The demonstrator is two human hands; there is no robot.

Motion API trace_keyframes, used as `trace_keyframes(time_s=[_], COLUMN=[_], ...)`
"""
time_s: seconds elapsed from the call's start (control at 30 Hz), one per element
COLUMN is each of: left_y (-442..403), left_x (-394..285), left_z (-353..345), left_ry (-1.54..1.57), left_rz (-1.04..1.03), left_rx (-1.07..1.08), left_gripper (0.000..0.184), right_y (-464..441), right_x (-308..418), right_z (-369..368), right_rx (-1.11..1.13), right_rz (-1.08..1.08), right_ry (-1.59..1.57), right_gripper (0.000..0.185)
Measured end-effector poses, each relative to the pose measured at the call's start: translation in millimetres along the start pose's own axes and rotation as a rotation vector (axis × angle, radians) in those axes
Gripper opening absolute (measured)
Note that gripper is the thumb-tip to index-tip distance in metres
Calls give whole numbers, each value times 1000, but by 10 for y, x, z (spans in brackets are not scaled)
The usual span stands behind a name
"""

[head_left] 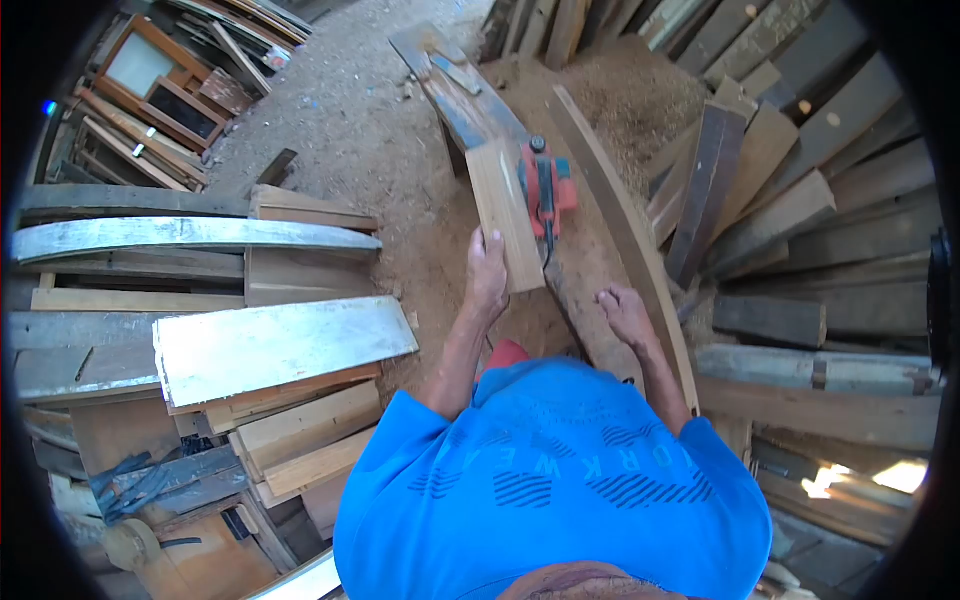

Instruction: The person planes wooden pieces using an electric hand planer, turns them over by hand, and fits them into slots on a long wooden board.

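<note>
A short, pale wooden board lies lengthwise on a narrow bench. My left hand grips its left edge near the close end, thumb on top. Beside the board's right edge sits a red and black electric planer, its dark cord trailing toward me. My right hand is closed in a loose fist, apart from the board and planer. No object shows in its fingers. A flat tool or strip lies at the bench's far end.
A long curved plank runs along my right side. Stacked timber crowds the right. At left, a whitish board tops a pile of planks. Wooden frames lean at the far left. Sawdust covers the ground beyond the bench.
</note>
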State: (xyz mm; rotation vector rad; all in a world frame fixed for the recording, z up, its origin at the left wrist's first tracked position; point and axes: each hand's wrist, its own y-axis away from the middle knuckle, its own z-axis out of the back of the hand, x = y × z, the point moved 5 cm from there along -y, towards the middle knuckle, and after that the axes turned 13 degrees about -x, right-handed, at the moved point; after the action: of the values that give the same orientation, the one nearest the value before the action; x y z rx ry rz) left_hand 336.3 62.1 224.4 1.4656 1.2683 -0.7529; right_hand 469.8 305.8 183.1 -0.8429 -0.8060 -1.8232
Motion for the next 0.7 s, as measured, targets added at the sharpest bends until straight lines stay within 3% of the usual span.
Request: trace_keyframes(time_s=[0.2,0.37,0.53,0.7], left_y=[-354,-789,-1313,-2460], left_x=[180,450,444,848], left_z=[188,363,337,499], left_ry=[-161,-239,-372,-497], left_rz=[-177,-114,-92,-83], left_rx=[-97,-125,-142,-77], left_gripper=[38,40,41,41], right_y=[-428,-814,-1255,-1893], right_x=[183,225,288,235], right_z=[210,82,-272,-911], right_rx=[28,8,-39,-168], right_rz=[34,41,32,77], right_ry=[174,165,100,-1], right_gripper=[35,37,53,67])
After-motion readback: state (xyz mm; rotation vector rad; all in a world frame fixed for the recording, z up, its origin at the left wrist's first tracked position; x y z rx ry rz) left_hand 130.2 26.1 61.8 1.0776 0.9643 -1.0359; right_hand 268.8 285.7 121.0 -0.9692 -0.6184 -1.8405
